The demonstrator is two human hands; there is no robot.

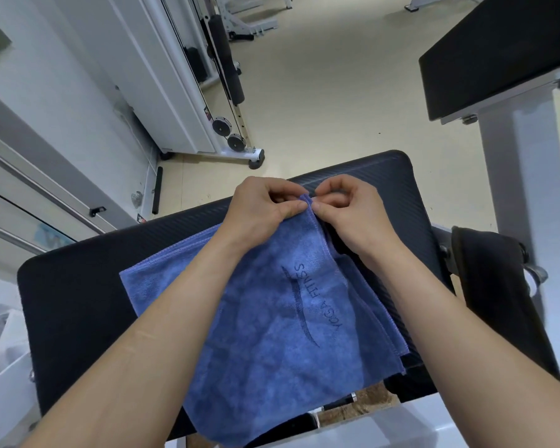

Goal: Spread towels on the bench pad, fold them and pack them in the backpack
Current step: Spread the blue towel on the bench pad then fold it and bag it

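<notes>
Left hand and right hand pinch a blue towel corner over the black bench pad; beige gym floor beyond.

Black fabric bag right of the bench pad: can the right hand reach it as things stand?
Probably yes. Nothing lies between the right hand and the black fabric bag, though that hand now pinches a corner of the blue microfibre towel.

blue plush cloth towel: soft fuzzy nap, matt, stitched hem. black padded bench pad: vinyl-like cover with fine woven carbon texture, faint sheen. white upright post: painted metal, smooth, semi-gloss. beige floor: smooth, matt, few scuffs.
</notes>
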